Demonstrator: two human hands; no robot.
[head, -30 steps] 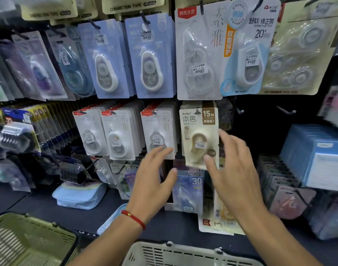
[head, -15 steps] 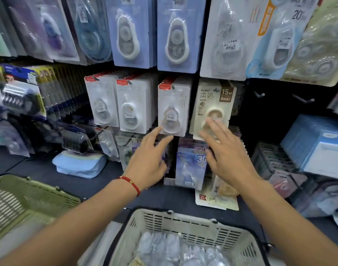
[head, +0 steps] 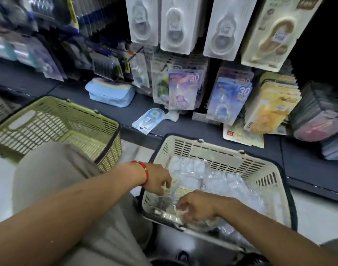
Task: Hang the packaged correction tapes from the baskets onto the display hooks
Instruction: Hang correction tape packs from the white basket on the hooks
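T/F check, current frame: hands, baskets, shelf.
1. Both hands are in the white basket. True: left hand, right hand.
2. The green basket holds the packets. False: the clear packets lie in the white one.
3. A red bracelet is on the right wrist. False: left wrist.
4. A loose blue packaged tape lies on the shelf ledge. True.
5. The blue pouch hangs from a hook. False: it lies on the shelf.

The white basket (head: 218, 156) stands at 5 o'clock, filled with clear packaged correction tapes (head: 218, 181) lying flat and jumbled. The green basket (head: 55, 121) sits at 9 o'clock. More white packs (head: 221, 25) hang upright at 12 o'clock on the display.
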